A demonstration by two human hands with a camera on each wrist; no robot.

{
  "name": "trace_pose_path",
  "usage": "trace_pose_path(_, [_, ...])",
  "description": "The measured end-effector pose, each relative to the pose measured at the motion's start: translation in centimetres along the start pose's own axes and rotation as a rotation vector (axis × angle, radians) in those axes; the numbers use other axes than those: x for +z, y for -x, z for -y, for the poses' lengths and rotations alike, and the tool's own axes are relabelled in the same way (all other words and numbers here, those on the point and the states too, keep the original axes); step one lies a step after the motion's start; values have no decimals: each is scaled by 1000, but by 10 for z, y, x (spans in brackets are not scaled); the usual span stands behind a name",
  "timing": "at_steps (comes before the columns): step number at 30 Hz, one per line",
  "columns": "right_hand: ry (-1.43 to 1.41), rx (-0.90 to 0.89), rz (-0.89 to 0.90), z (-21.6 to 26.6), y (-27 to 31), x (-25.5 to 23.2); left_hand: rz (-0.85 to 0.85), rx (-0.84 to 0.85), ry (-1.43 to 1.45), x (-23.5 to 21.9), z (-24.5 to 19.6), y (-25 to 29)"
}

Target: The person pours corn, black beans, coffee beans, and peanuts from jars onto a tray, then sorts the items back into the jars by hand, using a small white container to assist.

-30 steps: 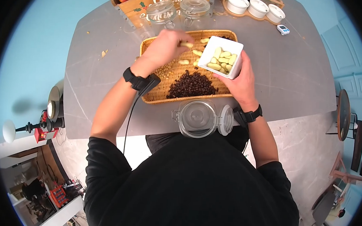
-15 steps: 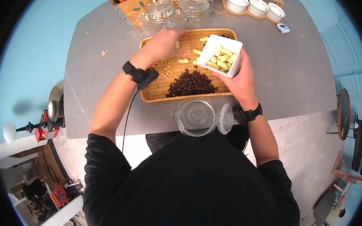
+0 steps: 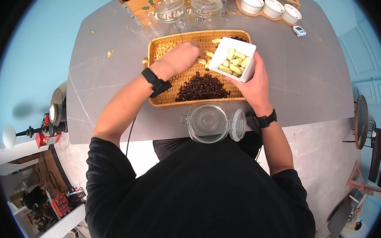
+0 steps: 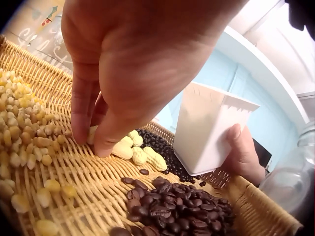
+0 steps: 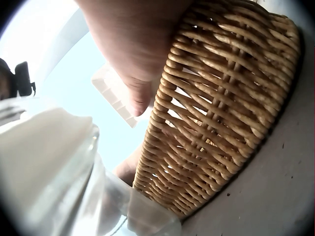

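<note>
Right grip (image 3: pixel 254 85) clamps near-upright white container (image 4: pixel 198 132), mouth up; left grip (image 3: pixel 183 57) pinches peanut (image 4: pixel 92 134).

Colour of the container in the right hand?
White; the container shows best in the left wrist view.

The container (image 4: pixel 202 130) looks smooth (plastic, probably), the basket (image 5: pixel 221 91) rough wicker.

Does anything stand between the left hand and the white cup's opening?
Loose peanuts lie low in the basket between the left hand and the white cup, whose own wall rises beyond them. Nothing else visible blocks the way over its rim.
</note>
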State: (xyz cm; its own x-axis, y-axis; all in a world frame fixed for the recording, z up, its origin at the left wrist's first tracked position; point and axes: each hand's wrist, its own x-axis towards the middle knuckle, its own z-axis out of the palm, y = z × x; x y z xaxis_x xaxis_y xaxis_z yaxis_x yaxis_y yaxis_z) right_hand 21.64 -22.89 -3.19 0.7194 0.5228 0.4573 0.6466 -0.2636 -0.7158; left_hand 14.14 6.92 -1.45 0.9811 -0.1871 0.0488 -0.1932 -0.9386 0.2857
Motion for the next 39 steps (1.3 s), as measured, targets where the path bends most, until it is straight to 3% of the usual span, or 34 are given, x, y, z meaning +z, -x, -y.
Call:
trace_pose_path(4, [-6, -5, 37, 3, 0, -3, -67, -37, 26, -16, 0, 2])
trace_pose_path(7, [-1, 1, 41, 6, 0, -3, -297, -100, 54, -63, -41, 4])
trace_pose_path(10, [-11, -2, 40, 1, 0, -1, -378, 60, 210, -84, -67, 0])
trace_pose_path(13, [-10, -35, 28, 4, -1, -3, -305, 205, 249, -71, -78, -8])
trace_pose_path(17, [53, -110, -108, -1, -2, -8, -666, 218, 289, -73, -74, -13])
trace_pose_path(18, [60, -94, -132, 1, -3, -12, -639, 48, 341, -77, -67, -10])
trace_pose_path(21, [-15, -56, -187, -2, -1, -15, -408, -71, 185, -46, -27, -19])
trace_pose_path(22, [-37, -44, -189, 3, -1, -17, -255, -86, 104, -33, -23, -18])
trace_pose_path(25, [-52, -45, -185, 10, -1, -18, -141, -104, 65, -1, -33, -17])
trace_pose_path(28, [-3, -43, -172, 17, 5, -20, 6, -191, -3, 3, -43, -22])
trace_pose_path(39, [-54, -77, -82, 8, 10, -13, -98, -61, 62, 30, -18, -28])
